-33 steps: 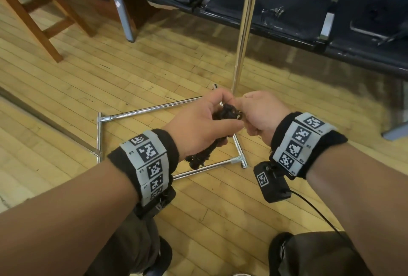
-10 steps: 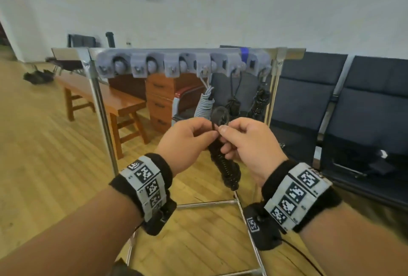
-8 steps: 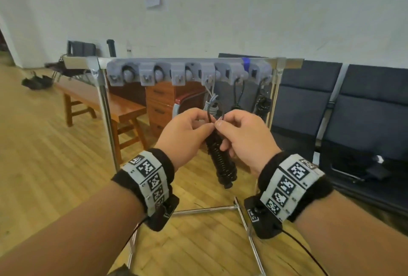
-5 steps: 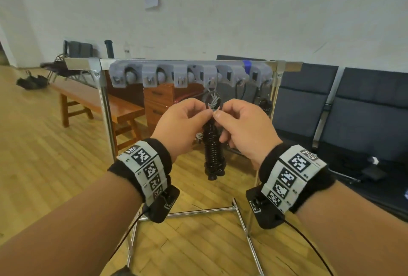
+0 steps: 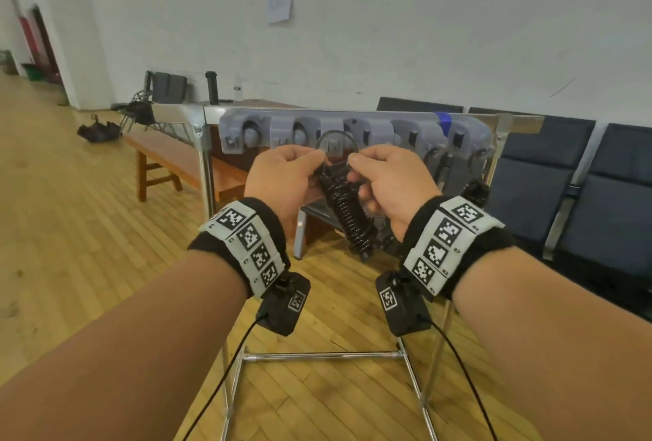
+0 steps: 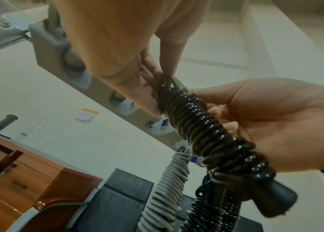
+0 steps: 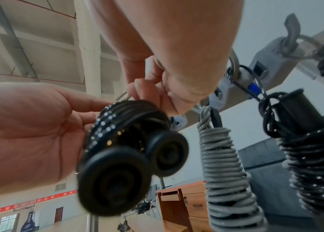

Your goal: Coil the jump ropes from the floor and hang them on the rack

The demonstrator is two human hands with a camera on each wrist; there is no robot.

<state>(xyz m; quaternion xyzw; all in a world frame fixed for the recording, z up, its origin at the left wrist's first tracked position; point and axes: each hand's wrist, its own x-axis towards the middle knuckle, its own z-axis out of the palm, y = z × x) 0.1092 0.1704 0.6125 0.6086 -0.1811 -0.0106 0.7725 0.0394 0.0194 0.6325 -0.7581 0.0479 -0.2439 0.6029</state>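
A black jump rope (image 5: 347,209), wound into a tight bundle, hangs upright between my hands. My left hand (image 5: 319,158) and right hand (image 5: 352,160) each pinch a side of its top loop (image 5: 335,133), which is spread in front of a middle hook of the grey rack (image 5: 405,130). In the left wrist view the left fingers (image 6: 147,94) lie against the bundle (image 6: 206,125). The right wrist view shows the two handle ends (image 7: 117,180) from below. A grey coiled rope (image 7: 226,172) and another black one (image 7: 311,172) hang from hooks to the right.
The rack stands on a chrome frame whose base bars (image 5: 324,356) lie on the wooden floor by my feet. A wooden bench (image 5: 169,155) is behind on the left. Dark blue seats (image 5: 582,200) line the white wall on the right.
My hands have lifted the rope bundle from waist height to the rack's hook row. The top loop is now pulled wider between both pinches.
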